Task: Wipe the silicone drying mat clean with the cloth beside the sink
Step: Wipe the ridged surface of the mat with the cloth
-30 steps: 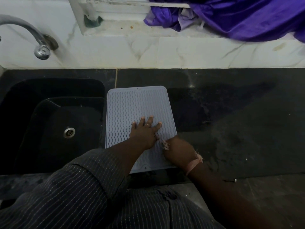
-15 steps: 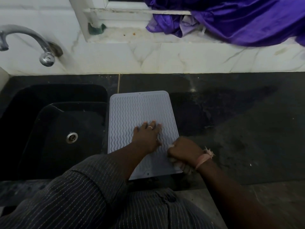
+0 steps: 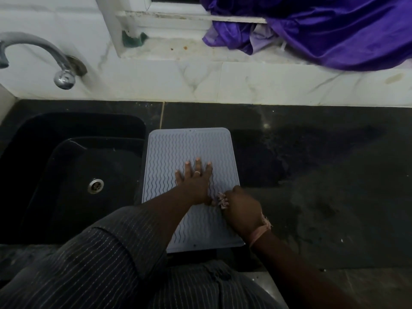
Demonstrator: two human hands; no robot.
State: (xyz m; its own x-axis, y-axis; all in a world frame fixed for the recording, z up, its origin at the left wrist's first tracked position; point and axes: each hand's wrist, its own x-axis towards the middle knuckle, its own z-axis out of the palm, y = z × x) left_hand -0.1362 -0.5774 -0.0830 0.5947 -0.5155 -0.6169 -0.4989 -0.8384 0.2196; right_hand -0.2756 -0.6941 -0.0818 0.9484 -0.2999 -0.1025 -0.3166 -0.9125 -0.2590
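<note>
the right hand point(image 3: 242, 211), grip clamped on the bunched cloth point(image 3: 222, 199), has slid up the mat point(image 3: 191, 188) beside the sink point(image 3: 73, 175); left hand point(image 3: 196, 182) stays flat, fingers apart, pinning it; wiping continues

We see pale grey wavy-ribbed silicone mat point(image 3: 176, 152) flat on dark counter point(image 3: 323, 175), left edge along sink rim; bunched cloth point(image 3: 222, 200) on its right side.

Pale grey wavy-ridged mat point(image 3: 178, 150), black sink point(image 3: 73, 166)
</note>
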